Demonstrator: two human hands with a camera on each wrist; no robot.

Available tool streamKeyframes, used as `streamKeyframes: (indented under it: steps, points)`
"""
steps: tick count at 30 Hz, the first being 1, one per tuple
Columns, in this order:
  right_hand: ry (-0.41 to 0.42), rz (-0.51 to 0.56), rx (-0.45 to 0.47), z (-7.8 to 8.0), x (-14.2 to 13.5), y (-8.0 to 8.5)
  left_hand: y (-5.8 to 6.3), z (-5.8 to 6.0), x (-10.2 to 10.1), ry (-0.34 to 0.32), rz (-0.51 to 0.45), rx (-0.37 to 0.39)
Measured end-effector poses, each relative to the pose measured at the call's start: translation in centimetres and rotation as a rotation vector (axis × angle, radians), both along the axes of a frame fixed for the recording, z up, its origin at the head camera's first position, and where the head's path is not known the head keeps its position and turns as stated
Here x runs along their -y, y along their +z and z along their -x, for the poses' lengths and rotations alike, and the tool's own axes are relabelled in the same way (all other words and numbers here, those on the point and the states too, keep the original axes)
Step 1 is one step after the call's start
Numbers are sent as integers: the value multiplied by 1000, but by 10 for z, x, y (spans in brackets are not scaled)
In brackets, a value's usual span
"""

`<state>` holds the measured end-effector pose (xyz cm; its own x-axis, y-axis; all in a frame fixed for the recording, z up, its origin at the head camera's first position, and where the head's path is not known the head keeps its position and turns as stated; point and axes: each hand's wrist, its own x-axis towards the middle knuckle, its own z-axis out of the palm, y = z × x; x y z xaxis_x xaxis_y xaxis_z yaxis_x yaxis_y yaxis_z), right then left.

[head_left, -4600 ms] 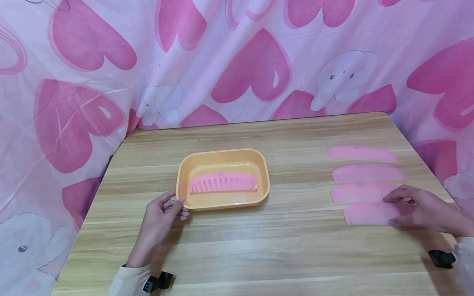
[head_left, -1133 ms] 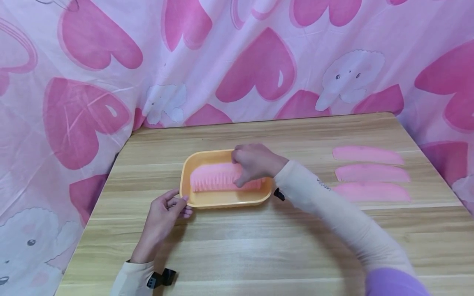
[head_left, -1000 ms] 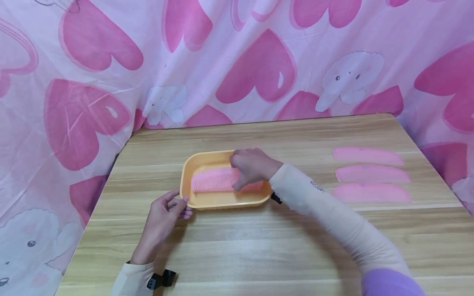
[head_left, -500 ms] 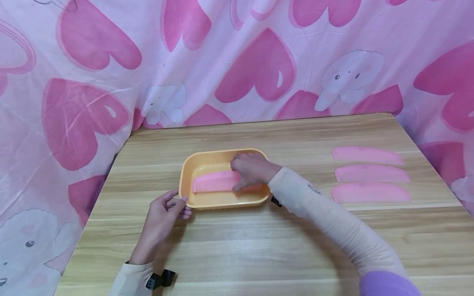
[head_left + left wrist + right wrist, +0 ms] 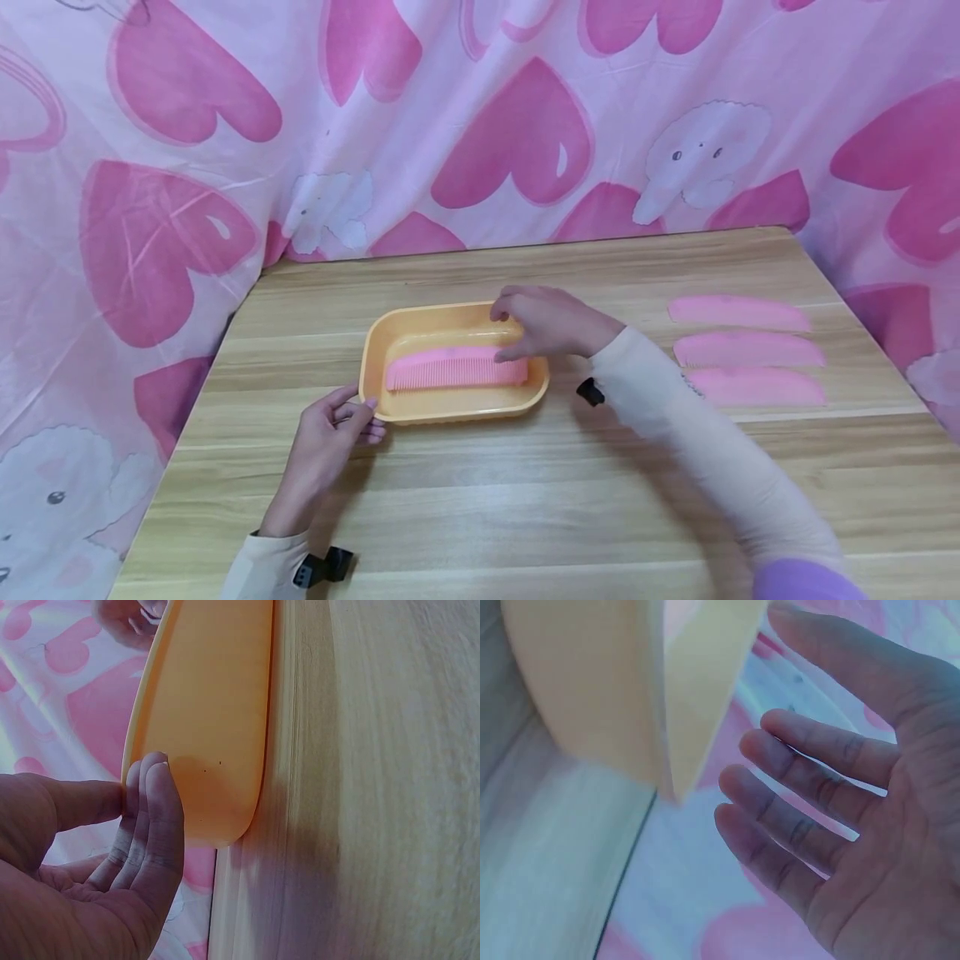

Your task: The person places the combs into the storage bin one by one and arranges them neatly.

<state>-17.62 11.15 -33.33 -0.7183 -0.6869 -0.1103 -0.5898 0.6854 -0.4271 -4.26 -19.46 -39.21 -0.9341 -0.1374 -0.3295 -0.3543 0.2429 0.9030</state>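
Observation:
A yellow-orange plastic tray (image 5: 420, 321) stands on the wooden table, with a pink comb (image 5: 442, 369) lying in it, teeth toward me. Whether a second comb lies under it, I cannot tell. At the tray's near left corner my left hand (image 5: 326, 442) pinches the rim between thumb and fingers; the left wrist view shows the fingers against the outer wall (image 5: 202, 735). Over the tray's right end hovers my right hand (image 5: 555, 321), its fingers spread and relaxed around nothing, as the right wrist view of that hand (image 5: 855, 802) confirms.
Three pink combs lie in a row at the right of the table: a far one (image 5: 738, 312), a middle one (image 5: 750, 349) and a near one (image 5: 772, 387). A pink heart-patterned curtain (image 5: 622, 108) hangs behind the table (image 5: 525, 517) and along its sides.
The nearest of the pink combs at the right was carried by my right hand into the tray and let go. That hand has since lifted rightward; my left hand keeps its hold.

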Motion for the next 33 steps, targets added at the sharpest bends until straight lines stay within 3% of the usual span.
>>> streamKeyframes:
  steps: [6, 12, 20, 28, 33]
  points:
    - [-31, 46, -31, -1, -39, 11, -1, -1, 1, -3, -3, 14]
    - [-118, 30, -52, -5, -86, 13, -1, -1, 2, -12, -9, -3]
    - [-189, 50, -39, -14, -145, 6, -1, -1, 3, -8, -14, -12]
    - [-322, 79, 50, -32, -206, -8, 0, 0, 2, -18, 7, -11]
    - [-366, 86, 23, -44, -237, -22, -1, 0, 2, -13, -7, -7]
